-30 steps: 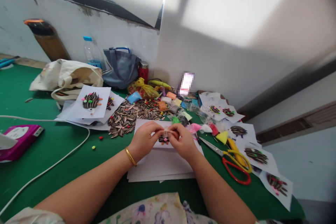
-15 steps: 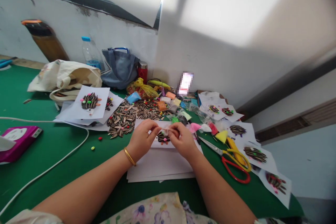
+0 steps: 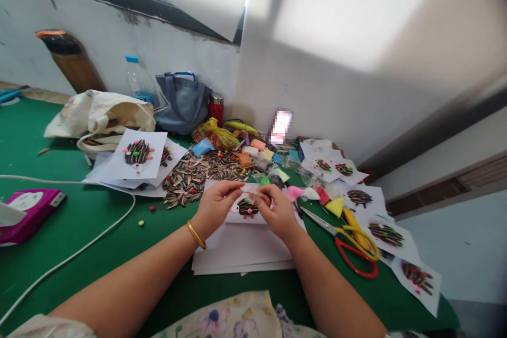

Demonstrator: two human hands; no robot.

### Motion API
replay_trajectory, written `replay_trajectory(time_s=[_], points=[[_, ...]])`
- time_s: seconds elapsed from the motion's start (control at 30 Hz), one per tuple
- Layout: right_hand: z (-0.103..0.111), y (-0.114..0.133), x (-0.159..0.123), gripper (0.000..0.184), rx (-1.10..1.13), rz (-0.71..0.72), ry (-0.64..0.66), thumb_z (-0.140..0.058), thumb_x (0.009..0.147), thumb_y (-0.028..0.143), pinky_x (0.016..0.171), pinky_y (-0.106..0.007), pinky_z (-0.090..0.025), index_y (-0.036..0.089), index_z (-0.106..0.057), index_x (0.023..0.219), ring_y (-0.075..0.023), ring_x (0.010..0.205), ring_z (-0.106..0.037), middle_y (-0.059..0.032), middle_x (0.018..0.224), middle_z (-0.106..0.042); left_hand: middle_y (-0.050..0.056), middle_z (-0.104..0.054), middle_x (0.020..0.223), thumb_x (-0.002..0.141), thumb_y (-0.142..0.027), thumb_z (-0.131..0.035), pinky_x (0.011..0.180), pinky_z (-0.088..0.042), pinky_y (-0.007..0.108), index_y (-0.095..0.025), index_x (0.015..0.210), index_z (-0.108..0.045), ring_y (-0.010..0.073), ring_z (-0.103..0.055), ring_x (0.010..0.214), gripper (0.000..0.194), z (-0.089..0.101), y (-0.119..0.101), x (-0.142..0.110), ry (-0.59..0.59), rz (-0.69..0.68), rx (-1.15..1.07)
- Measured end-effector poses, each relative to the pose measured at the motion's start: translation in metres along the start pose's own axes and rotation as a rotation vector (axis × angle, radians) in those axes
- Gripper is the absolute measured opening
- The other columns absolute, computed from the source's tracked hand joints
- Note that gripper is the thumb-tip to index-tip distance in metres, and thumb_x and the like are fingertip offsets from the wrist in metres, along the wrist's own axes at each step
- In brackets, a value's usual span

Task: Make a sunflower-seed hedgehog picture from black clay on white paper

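a thin pinkish scrap (image 3: 253, 194), too small to name surely, is held up between the two hands, just above the seed figure (image 3: 247, 208) and lifted off it. the left hand (image 3: 217, 205) has a closed grip, thumb and forefinger pinching one end; the right hand (image 3: 279, 215) grips the other, its fingers curled in and partly hiding what they hold. each hand taking an end probably keeps so small a thing steady and in plain sight.

under them, the figure's sheet (image 3: 231, 218) lies on a paper stack (image 3: 253, 251), straight in front of the person, perhaps so both forearms can come in evenly from the sides. the wrists are low, likely to steady the fine pinch.

just beyond spreads the seed heap (image 3: 186, 182), with an orange packet (image 3: 244, 159) and other colours beside it, all seemingly within a short reach. pink clay (image 3: 294, 193) and a yellow piece (image 3: 336, 207) are near the right hand; the scissors (image 3: 336, 231) lie with handles toward the person, which would suit a quick pick-up.

other figures are set apart on the bench (image 3: 91, 208): a pile of sheets (image 3: 158, 143) at left, more sheets (image 3: 431, 280) at right, presumably kept out of the way. farther back stand a phone (image 3: 281, 125), a blue bag (image 3: 180, 103) and a bottle (image 3: 137, 82).
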State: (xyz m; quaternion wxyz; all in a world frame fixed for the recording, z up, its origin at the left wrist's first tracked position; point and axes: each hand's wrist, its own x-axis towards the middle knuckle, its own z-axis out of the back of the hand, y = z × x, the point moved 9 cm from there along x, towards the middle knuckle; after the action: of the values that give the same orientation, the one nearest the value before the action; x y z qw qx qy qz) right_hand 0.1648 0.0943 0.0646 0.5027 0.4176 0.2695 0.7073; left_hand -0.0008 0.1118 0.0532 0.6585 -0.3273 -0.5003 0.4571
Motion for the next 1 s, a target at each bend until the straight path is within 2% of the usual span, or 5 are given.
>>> replay_trajectory(time_s=[0.3,0.5,0.7,0.83,1.0], points=[[-0.018,0.002,-0.005,0.011,0.094,0.010,0.123,-0.053,0.088,0.031,0.065,-0.026,-0.048,0.021,-0.056,0.093,-0.0147,0.068,-0.063,0.0004,0.077,-0.064,0.002,-0.067,0.082,0.084,-0.023,-0.064,0.075,-0.046,0.028,-0.020,0.082,-0.070,0.0154,-0.060,0.081,0.008,-0.009,-0.014,-0.004,0.095,-0.139,0.138],[0.011,-0.010,0.003,0.014,-0.064,-0.002,-0.085,-0.057,0.085,0.033,0.065,-0.026,-0.046,0.020,-0.060,0.089,-0.0152,0.071,-0.058,0.0002,0.077,-0.062,0.002,-0.062,0.079,0.087,-0.028,-0.059,0.073,-0.044,0.028,-0.019,0.081,-0.069,0.0150,-0.056,0.078,0.015,0.008,-0.017,-0.002,-0.044,-0.134,0.119],[0.040,-0.036,0.011,0.019,-0.025,-0.027,-0.241,-0.058,0.085,0.036,0.076,-0.031,-0.048,0.021,-0.060,0.096,-0.0172,0.081,-0.060,-0.0020,0.088,-0.065,0.003,-0.063,0.079,0.081,-0.030,-0.065,0.074,-0.046,0.029,-0.020,0.083,-0.074,0.0159,-0.058,0.078,0.013,0.008,-0.008,0.002,-0.042,-0.011,-0.082],[0.049,-0.041,0.014,0.020,-0.050,0.035,-0.291,-0.057,0.086,0.037,0.080,-0.034,-0.047,0.021,-0.060,0.096,-0.0191,0.087,-0.059,-0.0044,0.093,-0.063,0.005,-0.068,0.086,0.075,-0.032,-0.071,0.073,-0.048,0.029,-0.019,0.087,-0.075,0.0169,-0.061,0.080,0.019,0.000,0.007,0.000,-0.007,0.206,-0.296],[0.063,-0.041,0.017,0.020,-0.219,0.083,-0.337,-0.055,0.087,0.038,0.077,-0.033,-0.045,0.020,-0.061,0.094,-0.0191,0.083,-0.056,-0.0044,0.090,-0.060,0.001,-0.065,0.065,0.065,-0.034,-0.079,0.061,-0.045,0.026,-0.017,0.080,-0.072,0.0127,-0.056,0.063,0.024,-0.011,0.022,-0.004,0.011,0.391,-0.568]])
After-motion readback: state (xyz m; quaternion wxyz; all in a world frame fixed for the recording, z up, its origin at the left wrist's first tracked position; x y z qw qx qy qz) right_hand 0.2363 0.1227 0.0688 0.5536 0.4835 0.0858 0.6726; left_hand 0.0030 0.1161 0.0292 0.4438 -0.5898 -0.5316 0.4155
